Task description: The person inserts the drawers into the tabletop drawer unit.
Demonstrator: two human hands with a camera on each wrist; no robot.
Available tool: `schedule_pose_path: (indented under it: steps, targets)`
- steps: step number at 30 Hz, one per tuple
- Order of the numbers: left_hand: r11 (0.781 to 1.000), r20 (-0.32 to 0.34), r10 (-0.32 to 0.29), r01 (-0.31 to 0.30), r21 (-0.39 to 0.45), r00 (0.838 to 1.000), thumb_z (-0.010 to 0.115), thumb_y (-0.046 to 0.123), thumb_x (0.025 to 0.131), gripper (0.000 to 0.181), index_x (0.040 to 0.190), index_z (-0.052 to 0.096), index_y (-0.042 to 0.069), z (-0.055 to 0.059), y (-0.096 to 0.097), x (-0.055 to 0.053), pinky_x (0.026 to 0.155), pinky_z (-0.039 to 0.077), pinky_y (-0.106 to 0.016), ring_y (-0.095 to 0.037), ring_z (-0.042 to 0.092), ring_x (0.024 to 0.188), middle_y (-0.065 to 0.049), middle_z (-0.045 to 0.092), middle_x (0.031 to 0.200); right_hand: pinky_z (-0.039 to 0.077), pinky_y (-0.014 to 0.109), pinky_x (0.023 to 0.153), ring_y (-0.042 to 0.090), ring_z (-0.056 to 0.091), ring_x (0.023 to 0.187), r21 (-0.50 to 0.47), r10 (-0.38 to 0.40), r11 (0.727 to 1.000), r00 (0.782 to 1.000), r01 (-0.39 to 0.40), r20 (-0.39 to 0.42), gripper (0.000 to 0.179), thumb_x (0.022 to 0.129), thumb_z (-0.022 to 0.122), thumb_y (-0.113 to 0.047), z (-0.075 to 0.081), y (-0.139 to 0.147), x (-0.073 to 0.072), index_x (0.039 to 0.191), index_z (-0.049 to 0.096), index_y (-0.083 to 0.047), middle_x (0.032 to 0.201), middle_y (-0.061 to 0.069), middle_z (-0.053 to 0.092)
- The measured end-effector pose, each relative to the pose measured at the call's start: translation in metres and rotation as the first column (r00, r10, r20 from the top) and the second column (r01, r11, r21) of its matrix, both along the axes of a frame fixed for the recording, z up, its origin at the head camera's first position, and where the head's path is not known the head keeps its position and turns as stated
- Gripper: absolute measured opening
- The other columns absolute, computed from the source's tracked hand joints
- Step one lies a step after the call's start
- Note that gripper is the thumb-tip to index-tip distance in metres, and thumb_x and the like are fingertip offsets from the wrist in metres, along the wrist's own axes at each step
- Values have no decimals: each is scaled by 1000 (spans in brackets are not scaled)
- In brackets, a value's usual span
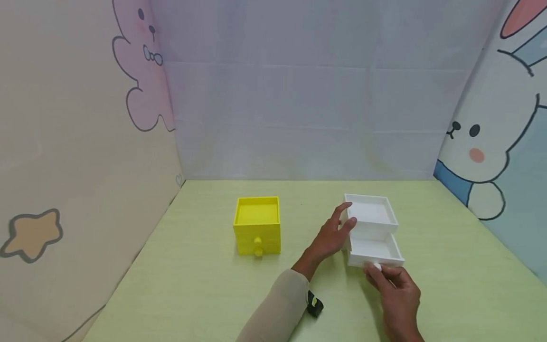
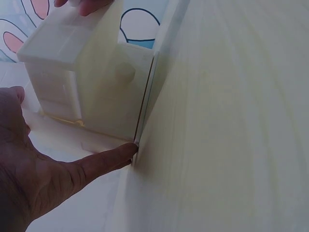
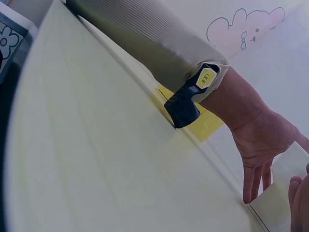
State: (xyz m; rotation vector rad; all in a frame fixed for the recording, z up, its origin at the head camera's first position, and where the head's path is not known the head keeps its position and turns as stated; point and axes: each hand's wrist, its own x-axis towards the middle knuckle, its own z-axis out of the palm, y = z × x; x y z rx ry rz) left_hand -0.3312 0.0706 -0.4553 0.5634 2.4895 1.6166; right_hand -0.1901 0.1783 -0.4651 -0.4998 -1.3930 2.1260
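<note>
A small white drawer box point(image 1: 376, 227) with a shallow tray top stands on the right part of the table. Its lower drawer point(image 1: 356, 260) is pulled out toward me, and no contents show inside. My right hand point(image 1: 399, 294) pinches the white knob point(image 1: 377, 266) on that drawer's front between thumb and fingers. At the box's left side, my left hand point(image 1: 331, 237) rests with fingers spread and extended, thumb near the top front corner. In the left wrist view a straight finger point(image 2: 108, 160) reaches the box's bottom edge beside the tabletop.
A yellow drawer box point(image 1: 248, 240) with two knobs stands left of the white one, its drawers closed. The pale green table point(image 1: 192, 285) meets a plain backdrop behind and printed cartoon panels at both sides. A black device point(image 1: 315, 304) is strapped at the left wrist.
</note>
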Motion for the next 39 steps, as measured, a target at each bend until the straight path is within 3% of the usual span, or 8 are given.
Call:
schedule_pose_path:
  steps: [12, 20, 39]
  targets:
    - [1000, 6, -2, 2, -1, 1000, 41, 59, 101, 47, 146, 30, 57, 1, 0, 0, 92, 48, -52, -26, 51, 129, -7, 52, 144, 58, 28, 66, 16, 72, 65, -8, 7, 1000, 1000, -7, -5, 12, 81, 73, 16, 4, 2, 0, 84, 64, 8, 80, 7, 70]
    - [1000, 7, 1, -1, -6, 1000, 41, 59, 101, 47, 147, 31, 55, 1, 0, 0, 92, 48, -52, -26, 51, 129, -7, 53, 143, 58, 26, 67, 14, 72, 65, -8, 54, 999, 996, -54, 72, 16, 80, 73, 16, 0, 1, -1, 82, 63, 4, 78, 3, 69]
    - [1000, 3, 4, -4, -5, 1000, 39, 59, 100, 46, 146, 32, 55, 2, -1, 0, 95, 47, -50, -23, 52, 128, -5, 54, 142, 58, 26, 67, 12, 72, 66, 24, 55, 998, 991, -59, 125, 17, 82, 73, 14, -1, 4, -6, 86, 61, 4, 77, 1, 69]
